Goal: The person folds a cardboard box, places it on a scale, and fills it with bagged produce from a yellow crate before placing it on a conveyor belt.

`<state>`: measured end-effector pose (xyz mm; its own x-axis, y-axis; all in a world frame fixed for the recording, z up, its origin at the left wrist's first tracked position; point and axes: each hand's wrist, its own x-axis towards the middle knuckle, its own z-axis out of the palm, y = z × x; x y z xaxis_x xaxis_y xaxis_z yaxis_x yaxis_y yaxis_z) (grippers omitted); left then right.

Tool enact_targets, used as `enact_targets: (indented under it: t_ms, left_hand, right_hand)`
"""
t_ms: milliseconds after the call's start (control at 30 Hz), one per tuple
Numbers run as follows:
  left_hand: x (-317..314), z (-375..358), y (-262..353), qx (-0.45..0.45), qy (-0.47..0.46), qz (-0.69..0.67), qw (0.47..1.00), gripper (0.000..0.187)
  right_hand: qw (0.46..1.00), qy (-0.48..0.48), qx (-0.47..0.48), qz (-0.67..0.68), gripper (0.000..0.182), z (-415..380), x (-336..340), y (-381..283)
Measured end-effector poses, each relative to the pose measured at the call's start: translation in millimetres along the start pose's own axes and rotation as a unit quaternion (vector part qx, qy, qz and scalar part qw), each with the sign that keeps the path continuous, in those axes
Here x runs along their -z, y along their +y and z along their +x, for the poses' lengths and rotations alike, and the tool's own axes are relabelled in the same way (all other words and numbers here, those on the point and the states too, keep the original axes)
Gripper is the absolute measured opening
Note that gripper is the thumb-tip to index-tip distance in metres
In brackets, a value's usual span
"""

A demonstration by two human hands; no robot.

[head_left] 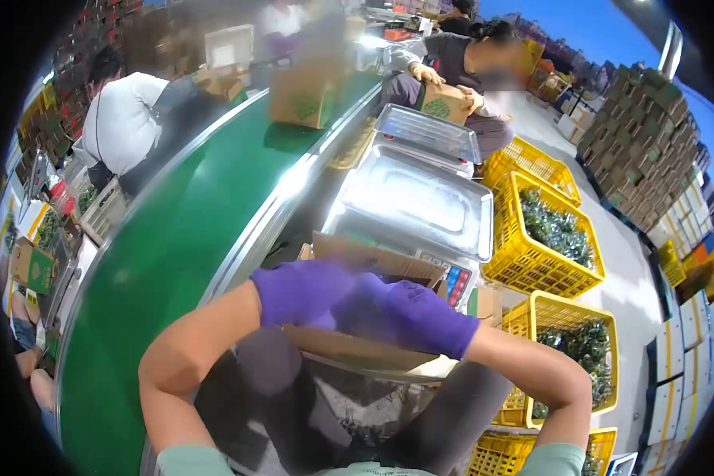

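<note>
Both my hands wear purple gloves and meet over an open cardboard box point(357, 347) in front of my knees. My left hand point(303, 293) reaches in from the left side of the box, and my right hand point(424, 316) comes from the right. A blurred patch lies where they meet, so the fingers and anything between them cannot be made out. One raised flap point(377, 258) of the box stands behind the gloves. Just beyond is a scale's button panel point(458, 284), with a shiny metal tray point(428, 198) behind it.
A green conveyor belt point(166, 262) runs along my left, carrying a carton point(301, 99). Yellow crates point(543, 270) of dark green goods line my right. A co-worker point(472, 67) ahead holds a carton; another person point(127, 119) bends across the belt. Stacked cartons point(639, 143) stand far right.
</note>
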<state>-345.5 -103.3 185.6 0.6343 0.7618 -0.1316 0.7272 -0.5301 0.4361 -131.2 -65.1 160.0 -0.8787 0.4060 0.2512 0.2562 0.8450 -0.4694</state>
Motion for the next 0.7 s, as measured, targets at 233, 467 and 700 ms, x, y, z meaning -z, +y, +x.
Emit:
enact_targets:
  t_ms: [233,467,700]
  left_hand:
    - [-32,-12,-14,0.034,0.102,0.056,0.993,0.045]
    - [-44,11,-12,0.076,0.053,0.127,0.988,0.031]
    - [-38,27,-10,0.112,-0.002,0.176,0.978,0.034]
  right_hand:
    - [0.973,-0.172,-0.024,0.150,0.022,1,77,-13]
    - [0.938,-0.345,-0.004,-0.027,0.018,7,50,-6]
    - [0.907,-0.331,0.036,-0.260,0.012,-3,-26,2]
